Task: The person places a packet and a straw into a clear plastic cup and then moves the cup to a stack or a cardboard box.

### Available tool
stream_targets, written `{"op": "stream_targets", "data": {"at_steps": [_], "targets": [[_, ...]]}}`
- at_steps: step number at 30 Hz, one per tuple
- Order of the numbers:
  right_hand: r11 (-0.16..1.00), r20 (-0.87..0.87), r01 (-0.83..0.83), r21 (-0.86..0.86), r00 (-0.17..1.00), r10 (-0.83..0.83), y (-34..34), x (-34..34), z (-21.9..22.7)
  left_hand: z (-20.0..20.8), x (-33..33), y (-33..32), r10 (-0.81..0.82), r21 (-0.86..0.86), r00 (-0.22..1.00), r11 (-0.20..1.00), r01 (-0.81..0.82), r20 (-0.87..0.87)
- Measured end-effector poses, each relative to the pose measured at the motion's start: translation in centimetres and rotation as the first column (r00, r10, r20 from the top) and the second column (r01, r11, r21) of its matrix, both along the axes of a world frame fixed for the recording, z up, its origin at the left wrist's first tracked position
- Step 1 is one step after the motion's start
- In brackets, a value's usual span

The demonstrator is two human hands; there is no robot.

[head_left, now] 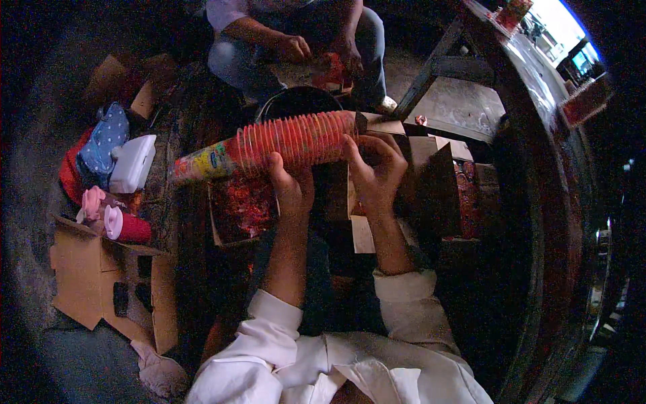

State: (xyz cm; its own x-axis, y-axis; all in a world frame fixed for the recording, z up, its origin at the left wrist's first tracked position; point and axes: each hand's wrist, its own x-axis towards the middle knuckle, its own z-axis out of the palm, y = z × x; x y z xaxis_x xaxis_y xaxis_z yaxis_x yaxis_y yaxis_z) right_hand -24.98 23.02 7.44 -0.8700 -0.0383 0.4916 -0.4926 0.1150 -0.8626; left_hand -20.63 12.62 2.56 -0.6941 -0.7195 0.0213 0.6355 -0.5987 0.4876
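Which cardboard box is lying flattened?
The flattened brown box on the floor at left, with cut-out slots. The boxes by the cup stack stand open: one under it, one at right.

The stack of paper cups (282, 145) is showing red, its end cup printed in yellow and blue. A blue cloth (104, 145) with white dots is lying beside a white box (132, 163), and the sleeves (276, 313) are showing white.
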Motion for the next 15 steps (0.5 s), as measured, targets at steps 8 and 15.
{"op": "stream_targets", "data": {"at_steps": [8, 15], "targets": [[0.999, 0.010, 0.025, 0.038, 1.000, -0.026, 0.3, -0.4, -0.9, -0.3, -0.1, 0.3, -0.040, 0.002, 0.999, 0.999, 0.040, -0.015], [0.997, -0.050, 0.062, 0.041, 0.997, -0.060, -0.4, 0.2, 0.1, -3.0, -0.4, -1.1, -0.095, 0.169, 0.988, 0.979, 0.114, -0.119]]}}
